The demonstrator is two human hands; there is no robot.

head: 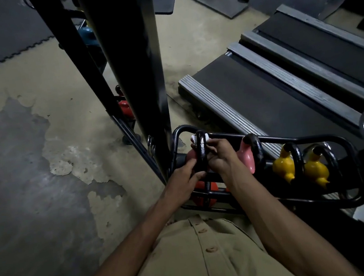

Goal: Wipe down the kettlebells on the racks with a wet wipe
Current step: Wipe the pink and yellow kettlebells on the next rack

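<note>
Pink kettlebell (190, 155) sits at the left end of the rack (288, 139), top tier. Right hand (219, 156) is curled round its black handle (201, 151), clamping a white wipe (194, 139) against the top of the loop; wipe shows on both sides of the handle. Left hand (186, 177) grips the handle's lower part, fingers closed on it. Further right along the same tier: second pink kettlebell (248, 160), then two yellow kettlebells (282, 166). Orange kettlebell (204, 192) on the tier below. Treadmills (282, 79) beyond the rack.
</note>
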